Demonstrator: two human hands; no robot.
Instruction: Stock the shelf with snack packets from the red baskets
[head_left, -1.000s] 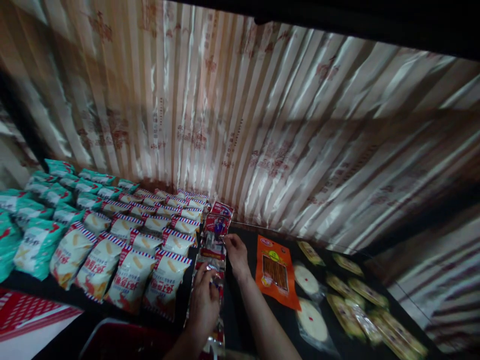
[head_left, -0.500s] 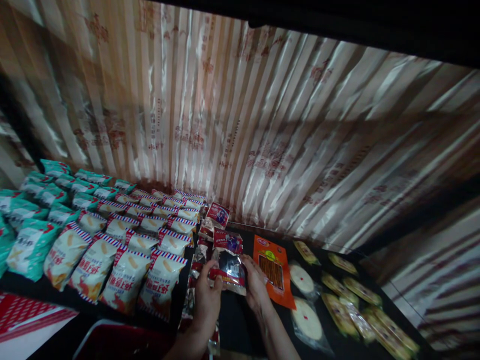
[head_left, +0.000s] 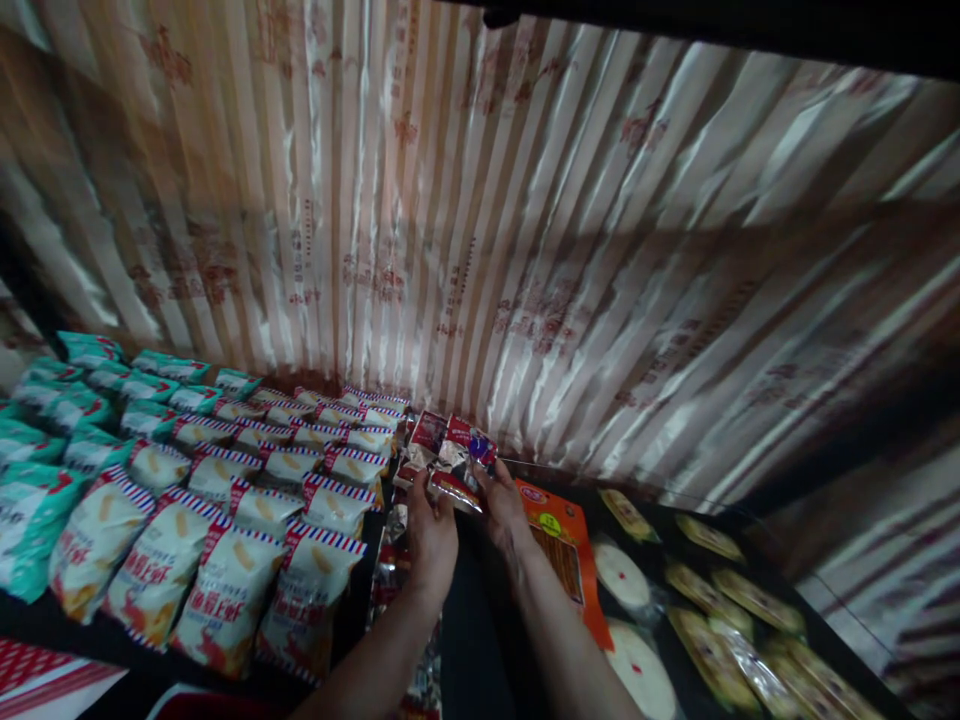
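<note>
Both my hands hold one small shiny red snack packet (head_left: 459, 462) above the black shelf, near the back wall. My left hand (head_left: 433, 532) grips its lower left edge and my right hand (head_left: 502, 505) grips its right side, fingers closed on it. Another red packet (head_left: 424, 432) lies just behind and to the left of it. More packets of the same kind run in a column (head_left: 390, 570) under my left forearm. An orange flat packet (head_left: 561, 558) lies just to the right of my right wrist.
Rows of white snack bags with red and blue striped tops (head_left: 232, 545) fill the shelf on the left, with teal bags (head_left: 45, 450) beyond them. Round white cakes (head_left: 626, 578) and yellowish packets (head_left: 735, 620) lie on the right. A striped shiny curtain (head_left: 525, 220) forms the back wall.
One second ago my hands were low on the column of red packets. They have since lifted one packet and carried it up and back toward the wall.
</note>
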